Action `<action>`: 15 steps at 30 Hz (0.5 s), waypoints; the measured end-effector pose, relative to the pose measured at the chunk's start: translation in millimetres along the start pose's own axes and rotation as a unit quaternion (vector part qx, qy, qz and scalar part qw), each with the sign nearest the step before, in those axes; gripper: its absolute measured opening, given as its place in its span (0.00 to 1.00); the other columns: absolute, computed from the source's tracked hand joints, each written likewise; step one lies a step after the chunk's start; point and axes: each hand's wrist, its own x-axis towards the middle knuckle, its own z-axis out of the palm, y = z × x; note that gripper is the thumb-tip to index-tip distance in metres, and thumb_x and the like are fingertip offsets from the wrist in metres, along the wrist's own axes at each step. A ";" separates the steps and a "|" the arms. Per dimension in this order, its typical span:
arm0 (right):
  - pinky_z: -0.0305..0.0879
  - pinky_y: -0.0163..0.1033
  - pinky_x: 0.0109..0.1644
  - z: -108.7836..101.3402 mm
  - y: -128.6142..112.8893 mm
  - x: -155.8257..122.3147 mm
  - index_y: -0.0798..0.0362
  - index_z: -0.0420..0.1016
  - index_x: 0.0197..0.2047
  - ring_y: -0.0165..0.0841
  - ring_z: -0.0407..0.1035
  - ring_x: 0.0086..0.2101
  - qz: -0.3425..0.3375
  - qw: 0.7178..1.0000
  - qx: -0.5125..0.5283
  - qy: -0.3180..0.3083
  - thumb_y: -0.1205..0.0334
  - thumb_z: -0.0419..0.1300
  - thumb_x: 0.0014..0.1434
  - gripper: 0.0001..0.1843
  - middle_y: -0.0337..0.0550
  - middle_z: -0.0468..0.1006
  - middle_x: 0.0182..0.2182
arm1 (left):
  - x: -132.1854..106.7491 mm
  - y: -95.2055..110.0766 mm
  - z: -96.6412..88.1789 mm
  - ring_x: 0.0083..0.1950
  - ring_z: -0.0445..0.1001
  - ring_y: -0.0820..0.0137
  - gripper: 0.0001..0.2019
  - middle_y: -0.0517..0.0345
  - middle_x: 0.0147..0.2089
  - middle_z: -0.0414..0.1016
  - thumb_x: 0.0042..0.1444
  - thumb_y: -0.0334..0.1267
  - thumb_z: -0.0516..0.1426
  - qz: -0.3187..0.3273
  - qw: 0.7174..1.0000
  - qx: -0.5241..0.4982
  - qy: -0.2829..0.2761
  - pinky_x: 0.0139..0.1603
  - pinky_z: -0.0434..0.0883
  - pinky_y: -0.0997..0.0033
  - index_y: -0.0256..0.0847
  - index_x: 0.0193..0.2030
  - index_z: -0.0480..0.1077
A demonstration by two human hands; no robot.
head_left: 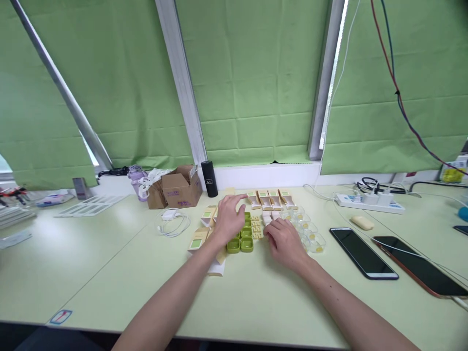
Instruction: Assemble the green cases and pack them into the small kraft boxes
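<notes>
My left hand (228,218) hovers over a cluster of small green cases (243,240) at the middle of the pale green table (109,263), fingers spread and reaching toward the far side. My right hand (285,241) rests beside them with fingers curled down onto small cream pieces (257,229); whether it grips one I cannot make out. A row of small cream boxes with green labels (272,199) lies just beyond both hands. More such boxes (199,239) lie left of my left wrist. Several clear plastic cups (314,240) sit to the right of my right hand.
Two phones (363,253) (420,265) lie at the right, with a cream bar (362,223) and a white power strip (371,203) behind. A black bottle (209,179), brown cartons (177,189), a white cable (171,222) and flat white trays (91,204) stand at the back left.
</notes>
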 end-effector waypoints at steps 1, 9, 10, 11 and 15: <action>0.54 0.44 0.43 0.5 -1.7 -0.4 0.51 0.75 0.37 0.40 0.68 0.38 -0.004 1.000 0.004 -0.006 0.79 0.58 0.59 0.12 0.44 0.79 0.33 | -8.8 4.9 -1.9 0.61 0.77 0.56 0.17 0.54 0.56 0.84 0.66 0.29 0.57 0.018 1.000 0.000 -0.001 0.67 0.71 0.49 0.48 0.58 0.78; 0.60 0.46 0.50 2.6 -13.1 -4.9 0.51 0.77 0.49 0.43 0.70 0.45 -0.026 0.994 0.034 -0.096 0.67 0.65 0.66 0.08 0.45 0.81 0.42 | -44.8 -4.3 -3.3 0.53 0.78 0.58 0.14 0.55 0.47 0.85 0.66 0.26 0.55 0.050 0.998 0.030 -0.018 0.58 0.70 0.52 0.45 0.51 0.78; 0.60 0.47 0.51 2.9 -14.7 -5.5 0.50 0.77 0.50 0.43 0.70 0.46 -0.031 0.993 0.035 -0.106 0.67 0.65 0.66 0.10 0.45 0.81 0.43 | -46.4 -6.4 -2.7 0.52 0.79 0.58 0.14 0.55 0.46 0.85 0.65 0.26 0.55 0.051 0.998 0.034 -0.019 0.57 0.70 0.52 0.45 0.49 0.78; 0.60 0.47 0.52 3.1 -16.4 -6.1 0.50 0.77 0.51 0.43 0.69 0.47 -0.036 0.992 0.035 -0.113 0.67 0.65 0.66 0.11 0.45 0.80 0.44 | -47.7 -7.9 -2.2 0.51 0.79 0.58 0.13 0.56 0.45 0.85 0.65 0.25 0.55 0.056 0.997 0.040 -0.021 0.55 0.69 0.53 0.45 0.47 0.78; 0.61 0.48 0.51 4.0 -22.1 -8.6 0.49 0.78 0.53 0.44 0.68 0.47 -0.050 0.989 0.026 -0.137 0.68 0.64 0.66 0.13 0.46 0.79 0.44 | -50.7 -8.5 -1.8 0.46 0.78 0.58 0.11 0.55 0.38 0.83 0.62 0.25 0.55 0.084 0.994 0.068 -0.032 0.51 0.67 0.52 0.44 0.39 0.76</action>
